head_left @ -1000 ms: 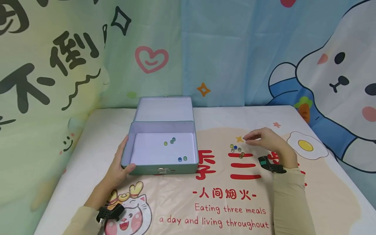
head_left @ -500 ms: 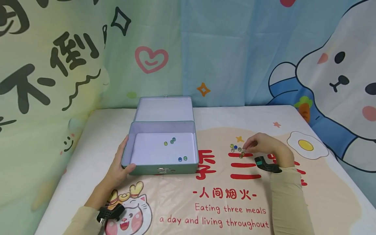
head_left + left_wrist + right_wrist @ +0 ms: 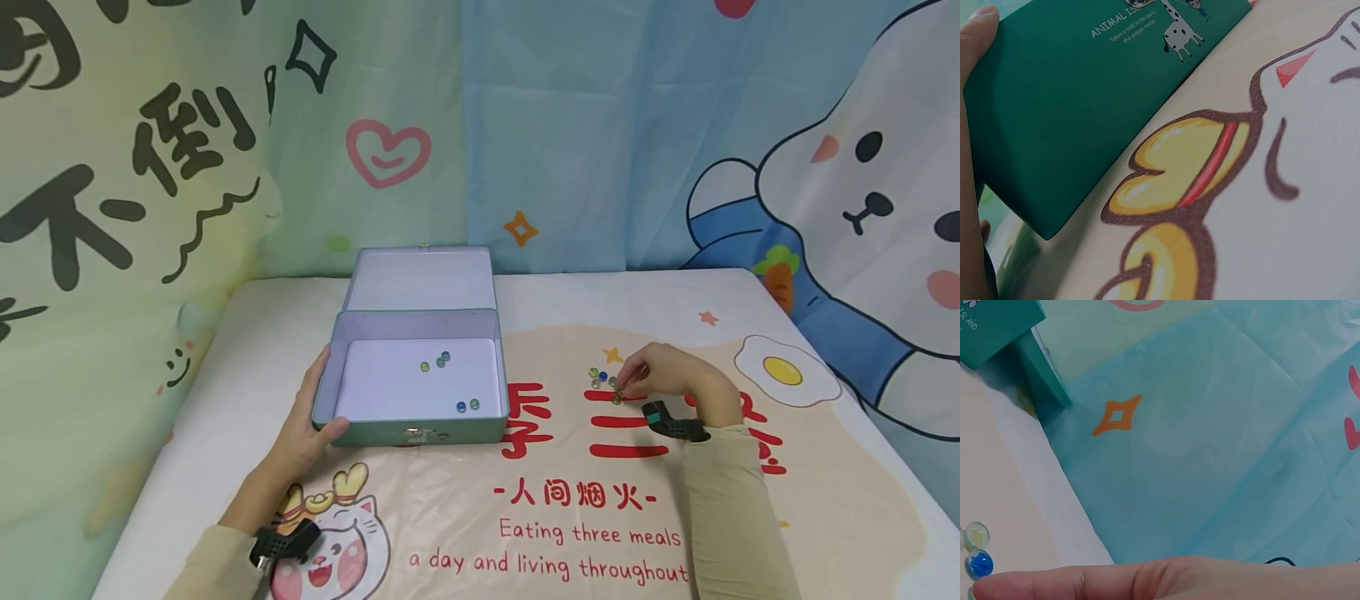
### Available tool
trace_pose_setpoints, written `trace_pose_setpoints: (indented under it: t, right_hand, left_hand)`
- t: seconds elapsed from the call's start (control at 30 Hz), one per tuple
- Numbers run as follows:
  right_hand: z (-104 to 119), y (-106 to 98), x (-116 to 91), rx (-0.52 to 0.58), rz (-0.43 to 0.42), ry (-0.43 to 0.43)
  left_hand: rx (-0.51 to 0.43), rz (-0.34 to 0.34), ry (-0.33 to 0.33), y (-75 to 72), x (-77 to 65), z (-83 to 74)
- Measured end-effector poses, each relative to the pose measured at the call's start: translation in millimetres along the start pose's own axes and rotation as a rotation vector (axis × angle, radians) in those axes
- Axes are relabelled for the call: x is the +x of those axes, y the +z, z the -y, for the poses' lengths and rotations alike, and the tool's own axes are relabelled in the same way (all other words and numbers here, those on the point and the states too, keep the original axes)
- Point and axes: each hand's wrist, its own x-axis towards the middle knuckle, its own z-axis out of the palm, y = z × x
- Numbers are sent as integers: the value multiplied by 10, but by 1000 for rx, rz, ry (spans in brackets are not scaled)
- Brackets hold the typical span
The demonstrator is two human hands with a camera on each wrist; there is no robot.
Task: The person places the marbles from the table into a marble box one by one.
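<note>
If the left hand (image 3: pixel 303 427) slips at centre left, the hinged green tin box (image 3: pixel 480 431) mid-frame could jolt, rolling its inside marbles (image 3: pixel 461 407); a nudge could scatter the loose glass marbles (image 3: pixel 603 377), centre right. Left hand grasps the box's lower-left corner; right hand (image 3: pixel 671 371) reaches the loose glass marbles, fingertips nearly together, pinch unconfirmed.

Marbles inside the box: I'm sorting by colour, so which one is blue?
The blue marble is the left one of the front pair; the other four marbles look greenish.
</note>
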Motion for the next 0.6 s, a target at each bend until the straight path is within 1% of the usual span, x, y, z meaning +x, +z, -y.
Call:
trace_pose_setpoints:
  t: [0.3,0.6]
  right_hand:
    - [21,38,19,-5,-6,5]
    - [31,40,27,-20,-19,51]
  left_hand:
    - [9,5,-7,-4,-2,6]
    - [7,5,-15,-2,0,3]
